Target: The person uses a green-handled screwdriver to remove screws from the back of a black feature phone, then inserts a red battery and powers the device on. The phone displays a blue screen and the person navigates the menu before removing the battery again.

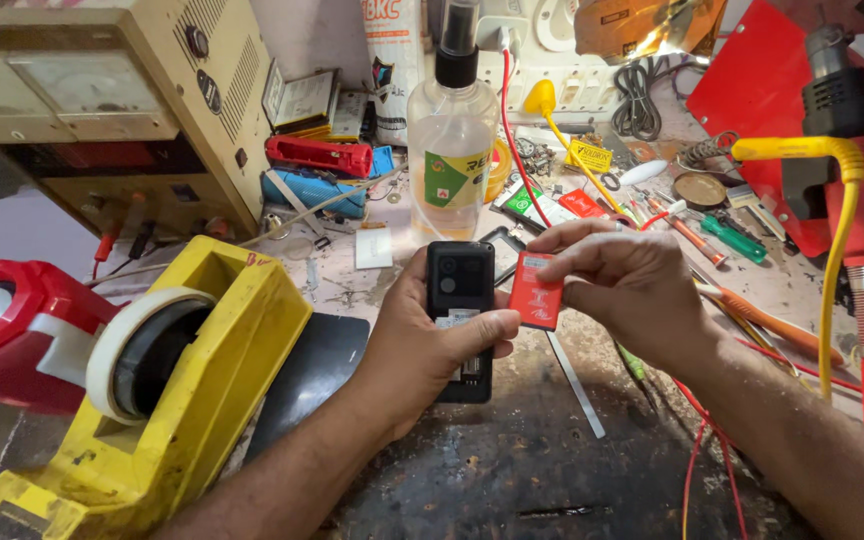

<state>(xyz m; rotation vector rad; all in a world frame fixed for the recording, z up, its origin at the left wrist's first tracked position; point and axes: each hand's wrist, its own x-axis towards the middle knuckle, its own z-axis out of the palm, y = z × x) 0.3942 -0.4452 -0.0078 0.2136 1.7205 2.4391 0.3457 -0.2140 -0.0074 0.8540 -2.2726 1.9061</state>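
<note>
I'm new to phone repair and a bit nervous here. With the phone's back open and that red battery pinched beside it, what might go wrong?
1. The red battery is held only by the right hand's fingertips; it might slip onto the cluttered bench.
2. The left hand grips the black phone with its bay open; its contacts could get bent.
3. The spray bottle stands just behind the phone and could get knocked over.

Electronics repair workshop bench
A cream power supply (102, 110) far left, screwdrivers (732, 238) and a hot-air gun (837, 100) far right, stained worktop (512, 470) near
</note>
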